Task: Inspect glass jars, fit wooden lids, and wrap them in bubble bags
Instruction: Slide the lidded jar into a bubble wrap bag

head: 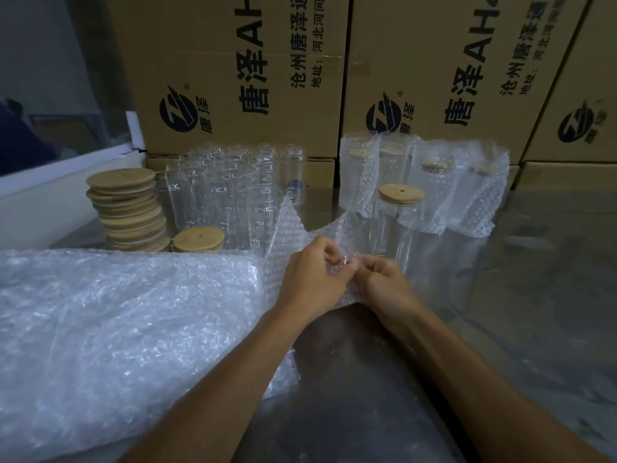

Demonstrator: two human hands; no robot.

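Note:
A clear glass jar [394,228] with a round wooden lid [401,192] stands upright just beyond my hands. Both hands pinch the edge of a bubble bag [293,235] at the table's middle. My left hand [314,275] and my right hand [384,279] meet with fingers curled into the plastic. Several bare glass jars [233,195] stand at the back. Left of them rises a stack of wooden lids [128,212], with one loose lid [198,238] beside it. Several wrapped jars [434,182] stand at the back right.
A thick pile of bubble bags [117,329] covers the left of the metal table [500,312]. Large printed cardboard boxes [233,68] form a wall behind everything. A white ledge [60,182] runs along the far left.

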